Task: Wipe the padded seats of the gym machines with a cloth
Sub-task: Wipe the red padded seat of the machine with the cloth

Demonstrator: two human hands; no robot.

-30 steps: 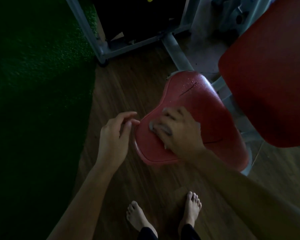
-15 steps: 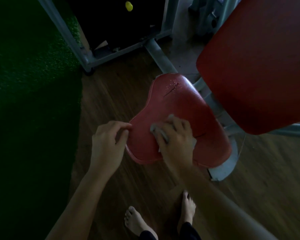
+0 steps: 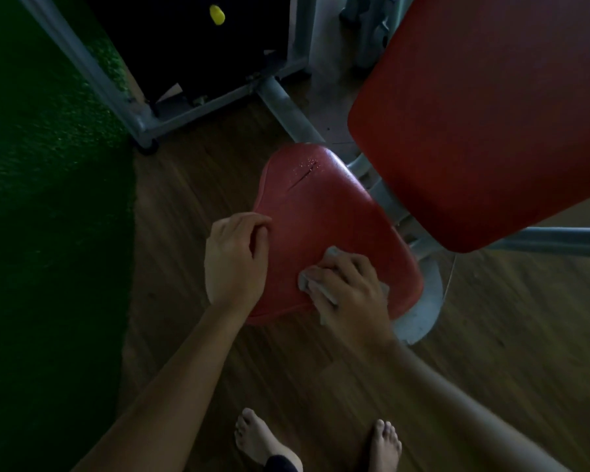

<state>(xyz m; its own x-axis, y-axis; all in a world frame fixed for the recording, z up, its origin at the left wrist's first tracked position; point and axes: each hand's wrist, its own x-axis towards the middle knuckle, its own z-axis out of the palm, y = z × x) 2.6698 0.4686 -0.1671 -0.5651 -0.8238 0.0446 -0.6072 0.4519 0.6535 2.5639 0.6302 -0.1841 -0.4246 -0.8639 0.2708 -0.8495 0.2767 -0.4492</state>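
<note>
my right hand (image 3: pixel 351 294), fingers curled over the crumpled grey cloth (image 3: pixel 305 281), has slid rightward along the near edge of the red heart-shaped padded seat (image 3: pixel 321 206), left hand (image 3: pixel 235 260) now resting bent fingertips on its left edge, far end probably unwiped imo

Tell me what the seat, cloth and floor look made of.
Seat: probably vinyl or faux leather over padding; pebbled red skin with a sheen and a slit. Cloth: soft pale grey fabric, crumpled under the right hand. Floor: wood or wood-look laminate; plank lines and grain, matte.
</note>
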